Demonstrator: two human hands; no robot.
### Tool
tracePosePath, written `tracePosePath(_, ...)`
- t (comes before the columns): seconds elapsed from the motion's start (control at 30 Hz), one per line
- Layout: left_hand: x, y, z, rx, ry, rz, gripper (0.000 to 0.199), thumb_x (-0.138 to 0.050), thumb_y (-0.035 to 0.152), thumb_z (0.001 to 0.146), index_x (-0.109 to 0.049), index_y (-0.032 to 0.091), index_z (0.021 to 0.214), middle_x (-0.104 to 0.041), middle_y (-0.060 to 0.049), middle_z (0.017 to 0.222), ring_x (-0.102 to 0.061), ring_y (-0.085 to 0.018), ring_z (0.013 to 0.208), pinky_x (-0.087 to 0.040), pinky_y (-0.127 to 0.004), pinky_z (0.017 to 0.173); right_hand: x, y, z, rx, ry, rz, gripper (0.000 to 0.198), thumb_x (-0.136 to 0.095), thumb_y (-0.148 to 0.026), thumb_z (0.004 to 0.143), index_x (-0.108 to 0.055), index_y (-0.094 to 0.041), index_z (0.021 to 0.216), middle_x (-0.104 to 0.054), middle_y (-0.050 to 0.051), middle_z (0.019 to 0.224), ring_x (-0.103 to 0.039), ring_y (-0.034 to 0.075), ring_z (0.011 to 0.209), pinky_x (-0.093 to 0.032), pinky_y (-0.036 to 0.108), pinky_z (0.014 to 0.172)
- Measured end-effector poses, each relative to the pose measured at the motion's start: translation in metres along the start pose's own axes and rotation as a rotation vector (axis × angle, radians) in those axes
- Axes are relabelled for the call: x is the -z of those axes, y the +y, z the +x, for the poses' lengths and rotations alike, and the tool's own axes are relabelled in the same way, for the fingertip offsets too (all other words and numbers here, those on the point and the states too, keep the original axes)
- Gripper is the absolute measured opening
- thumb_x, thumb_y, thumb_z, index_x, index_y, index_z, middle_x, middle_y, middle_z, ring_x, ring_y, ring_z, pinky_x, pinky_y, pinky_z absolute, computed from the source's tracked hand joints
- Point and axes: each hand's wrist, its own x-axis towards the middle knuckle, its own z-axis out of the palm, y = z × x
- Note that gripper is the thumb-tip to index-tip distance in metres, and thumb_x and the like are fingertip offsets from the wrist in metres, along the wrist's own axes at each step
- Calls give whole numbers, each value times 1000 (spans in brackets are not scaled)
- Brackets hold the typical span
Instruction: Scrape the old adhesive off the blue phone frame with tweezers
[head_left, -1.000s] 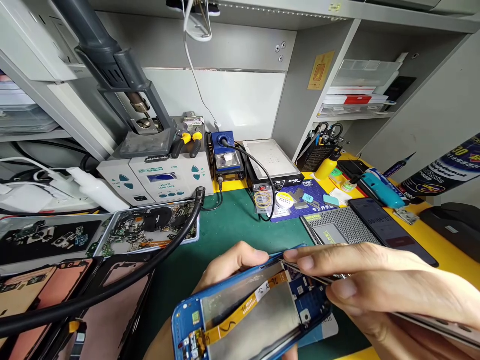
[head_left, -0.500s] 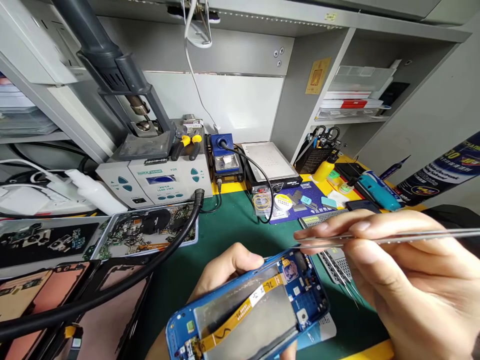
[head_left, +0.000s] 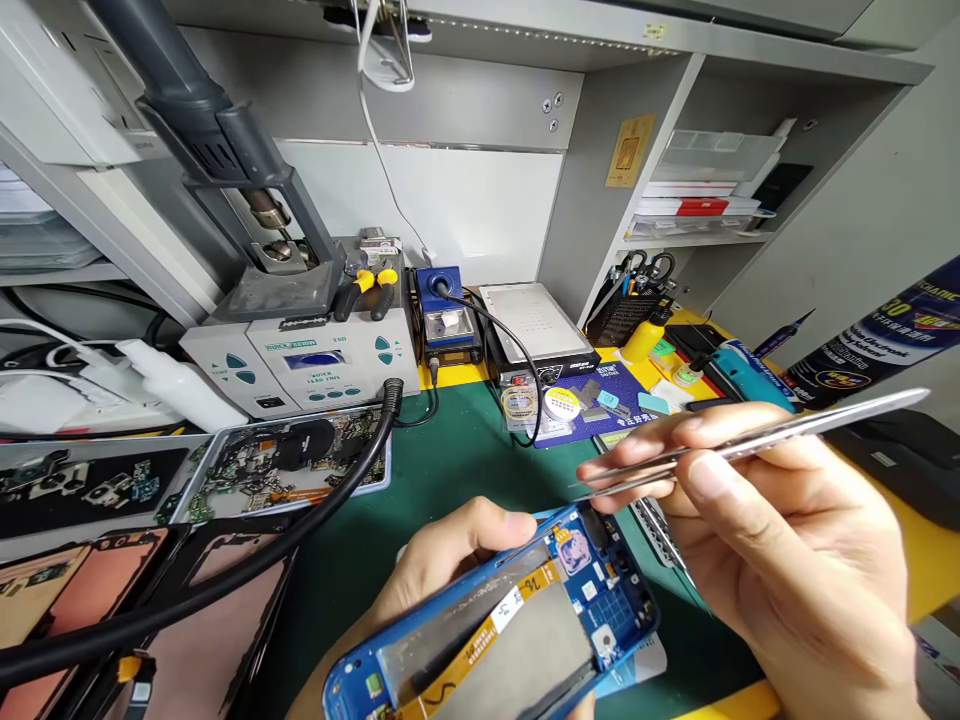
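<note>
My left hand (head_left: 450, 550) is closed around an opened blue phone frame (head_left: 517, 630), thumb along its upper edge and fingertips showing below. Inside the frame, an orange flex cable (head_left: 484, 640) with a white label runs slantwise over a grey area to the blue circuit board (head_left: 604, 595) at the right end. Between the thumb and fingers of my right hand (head_left: 757, 500) is a pair of metal tweezers (head_left: 772, 430). Their tips point left, at the frame's upper edge near the board; I cannot tell whether they touch it. A second pair of tweezers is mostly hidden behind my right hand.
A hot air station (head_left: 322, 365) with a thick black hose (head_left: 300, 530) stands at left. Below it lie a tray of circuit boards (head_left: 289, 460) and several phone panels (head_left: 97, 620). Further back are a heating plate (head_left: 536, 320) and a yellow bottle (head_left: 646, 335).
My right hand has shifted a little left and turned, so the tweezers' rear end now shows and tilts upward. The phone frame has moved slightly left and down with my left hand.
</note>
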Motion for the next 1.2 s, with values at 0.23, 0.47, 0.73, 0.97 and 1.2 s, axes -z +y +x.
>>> tracePosePath(0.23, 2, -3, 3, 30, 90, -14, 68, -35, 55, 86, -75, 3, 103, -74, -18, 68, -62, -20, 45, -28, -22, 37, -3, 1, -3, -77, 11, 10, 8, -69, -20, 96, -73, -24, 100, -83, 2, 96, -82, 21, 84, -69, 27, 80)
tracePosePath(0.47, -8, -5, 4, 43, 46, 95, 90, -19, 69, 90, -76, 2, 73, -63, -12, 49, -44, -14, 31, -31, -27, 36, -1, 1, -3, -64, -27, 83, 10, -68, -19, 96, -74, -24, 102, -83, 2, 95, -82, 22, 87, -69, 30, 83)
tracePosePath(0.73, -7, -2, 4, 16, 110, -41, 53, -50, 55, 81, -73, 8, 88, -75, -16, 70, -64, -18, 53, -40, -22, 48, 1, 2, -3, -56, -85, 72, 12, -65, -18, 97, -72, -24, 105, -81, 1, 98, -82, 24, 88, -71, 35, 82)
tracePosePath(0.97, -7, 0, 9, 84, -25, -84, 75, -33, 66, 85, -71, 6, 110, -64, -8, 48, -54, -20, 38, -38, -27, 44, 7, -7, -23, 258, -70, -405, 20, -70, -7, 89, -72, -24, 100, -76, 1, 86, -79, 23, 89, -69, 35, 82)
tracePosePath(1.2, -10, -7, 2, 10, 102, -71, 78, -21, 63, 96, -69, 5, 118, -70, -12, 59, -49, -18, 30, -38, -28, 41, 10, -6, -21, 306, -294, -485, 32, -68, 0, 86, -71, -22, 109, -80, 5, 101, -79, 26, 97, -70, 37, 83)
